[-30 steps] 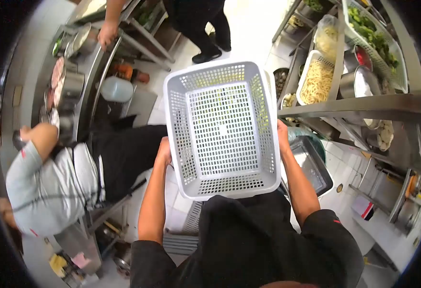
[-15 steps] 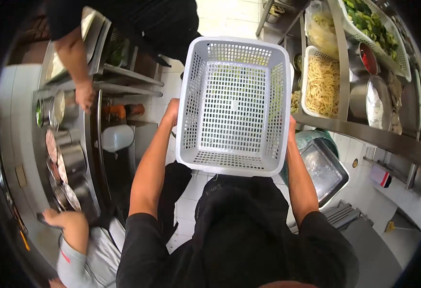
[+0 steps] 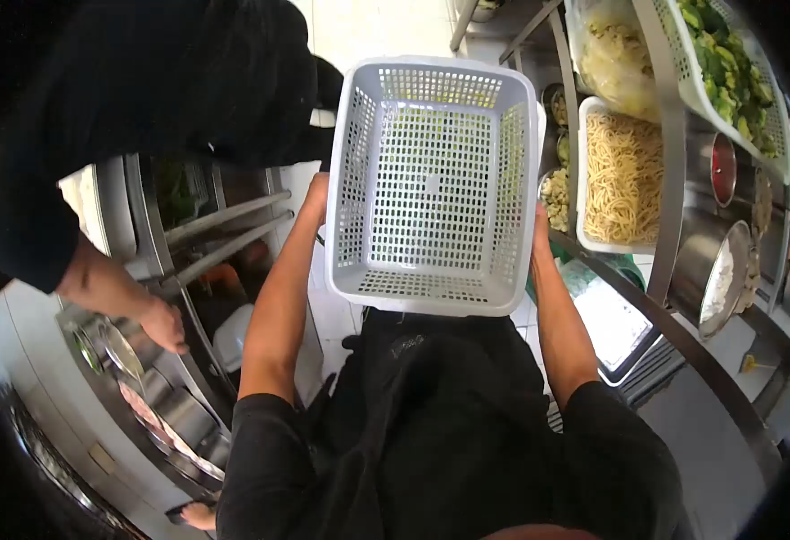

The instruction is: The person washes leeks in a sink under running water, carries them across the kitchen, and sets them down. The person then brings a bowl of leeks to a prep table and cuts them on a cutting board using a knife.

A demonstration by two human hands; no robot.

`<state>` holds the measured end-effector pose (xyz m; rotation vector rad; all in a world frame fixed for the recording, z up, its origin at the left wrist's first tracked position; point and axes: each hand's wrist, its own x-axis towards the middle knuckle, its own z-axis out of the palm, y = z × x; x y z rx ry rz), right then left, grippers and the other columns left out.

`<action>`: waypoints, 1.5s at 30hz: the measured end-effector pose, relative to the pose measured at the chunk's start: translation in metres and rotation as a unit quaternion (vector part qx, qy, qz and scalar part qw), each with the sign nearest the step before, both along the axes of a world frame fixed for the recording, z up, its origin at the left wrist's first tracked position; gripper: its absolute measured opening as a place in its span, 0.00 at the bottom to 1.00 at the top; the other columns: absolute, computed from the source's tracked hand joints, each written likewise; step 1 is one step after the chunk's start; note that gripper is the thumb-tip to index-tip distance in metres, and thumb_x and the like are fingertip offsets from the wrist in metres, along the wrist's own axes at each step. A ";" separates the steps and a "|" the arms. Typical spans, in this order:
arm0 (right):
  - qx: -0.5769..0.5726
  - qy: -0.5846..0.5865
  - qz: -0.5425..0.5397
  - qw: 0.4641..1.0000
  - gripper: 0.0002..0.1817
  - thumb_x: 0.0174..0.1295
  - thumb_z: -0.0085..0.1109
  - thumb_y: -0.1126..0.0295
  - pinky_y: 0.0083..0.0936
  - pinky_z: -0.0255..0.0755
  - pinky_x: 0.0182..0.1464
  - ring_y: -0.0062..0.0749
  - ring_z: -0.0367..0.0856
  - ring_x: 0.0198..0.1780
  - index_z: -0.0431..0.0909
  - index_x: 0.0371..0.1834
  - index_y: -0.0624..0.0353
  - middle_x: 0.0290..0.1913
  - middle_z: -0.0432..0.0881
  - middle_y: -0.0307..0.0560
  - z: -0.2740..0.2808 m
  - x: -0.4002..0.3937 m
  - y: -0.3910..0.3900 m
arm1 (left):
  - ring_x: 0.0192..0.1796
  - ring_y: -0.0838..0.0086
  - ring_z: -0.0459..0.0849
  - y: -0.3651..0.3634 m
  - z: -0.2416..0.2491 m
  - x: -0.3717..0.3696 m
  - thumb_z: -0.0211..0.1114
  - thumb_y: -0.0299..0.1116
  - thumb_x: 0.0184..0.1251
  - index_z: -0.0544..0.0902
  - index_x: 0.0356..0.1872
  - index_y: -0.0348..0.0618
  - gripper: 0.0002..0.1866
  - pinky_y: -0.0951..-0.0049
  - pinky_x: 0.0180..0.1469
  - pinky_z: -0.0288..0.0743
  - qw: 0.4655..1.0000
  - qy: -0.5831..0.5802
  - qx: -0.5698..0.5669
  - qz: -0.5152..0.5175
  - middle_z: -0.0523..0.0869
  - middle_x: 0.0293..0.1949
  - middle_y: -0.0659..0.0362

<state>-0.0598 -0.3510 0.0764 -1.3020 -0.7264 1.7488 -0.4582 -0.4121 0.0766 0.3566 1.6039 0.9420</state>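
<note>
A light grey plastic basket (image 3: 420, 307) with slotted walls and bottom is held up in front of my body. My left hand (image 3: 318, 196) grips its left side, fingers mostly hidden behind the wall. On the opposite side, my right hand (image 3: 540, 230) holds the basket, its fingers also largely out of sight. Yellow-green traces show at the far end of the basket, but I cannot make out what they are.
At right, metal shelving carries noodles (image 3: 624, 180), green vegetables (image 3: 726, 76) and a metal pot (image 3: 712, 270). A co-worker in black stands close at left, one hand (image 3: 162, 324) over a counter with metal containers (image 3: 188, 416). Another person's hand (image 3: 198, 516) shows at bottom left.
The basket stays in both hands while the surroundings shift. The right shelving looks closer. The co-worker in black is nearer and lower in view; the grey-sleeved person has mostly left view.
</note>
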 end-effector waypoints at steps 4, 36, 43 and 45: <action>0.065 -0.001 -0.008 0.998 0.12 0.65 0.45 0.74 0.21 0.75 0.35 0.21 0.79 0.31 0.79 0.44 0.62 0.36 0.82 0.40 -0.002 -0.004 0.001 | 0.29 0.64 0.84 0.013 0.029 -0.003 0.56 0.37 0.60 0.80 0.38 0.27 0.18 0.63 0.33 0.80 0.999 0.025 0.034 -0.031 0.84 0.33 0.49; 0.003 -0.261 0.181 0.948 0.16 0.49 0.54 0.79 0.22 0.71 0.37 0.23 0.76 0.31 0.79 0.43 0.64 0.33 0.82 0.40 -0.021 -0.068 0.199 | 0.49 0.63 0.82 0.055 -0.026 -0.006 0.48 0.41 0.71 0.67 0.62 0.39 0.24 0.65 0.49 0.80 0.964 -0.170 -0.043 0.198 0.79 0.52 0.51; 0.033 -0.255 0.103 0.961 0.13 0.57 0.54 0.79 0.19 0.72 0.40 0.19 0.78 0.35 0.79 0.46 0.64 0.37 0.83 0.40 -0.022 -0.065 0.147 | 0.35 0.68 0.85 0.050 -0.076 -0.029 0.52 0.33 0.62 0.79 0.48 0.33 0.17 0.69 0.38 0.80 0.976 -0.144 -0.028 0.158 0.85 0.37 0.54; 0.060 -0.256 0.090 0.961 0.13 0.57 0.54 0.79 0.18 0.72 0.39 0.19 0.78 0.35 0.79 0.45 0.64 0.37 0.83 0.39 -0.013 -0.069 0.136 | 0.29 0.69 0.83 0.055 -0.077 -0.028 0.55 0.33 0.60 0.81 0.42 0.33 0.15 0.69 0.32 0.79 0.977 -0.126 -0.019 0.170 0.84 0.31 0.55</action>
